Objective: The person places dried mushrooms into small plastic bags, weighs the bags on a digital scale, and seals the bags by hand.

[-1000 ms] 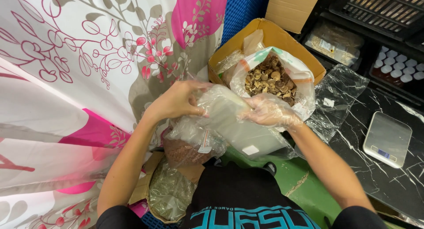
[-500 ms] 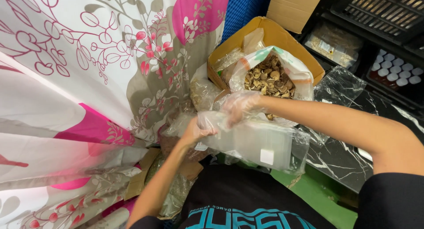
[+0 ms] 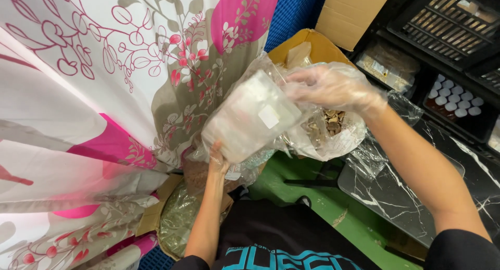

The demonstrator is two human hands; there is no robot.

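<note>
While the person is leaning over the boxes, both hands are clamping a clear plastic pouch (image 3: 250,116) – left hand (image 3: 217,160) gripping its lower end from beneath, gloved right hand (image 3: 328,86) pinching the top edge. Pouch is tilting, held up just beside the floral curtain (image 3: 104,82), in front of an open bag of brownish dried pieces (image 3: 330,127) – prob. mushrooms, hard to tell. Black crates (image 3: 448,25) are sitting on the right.
</note>
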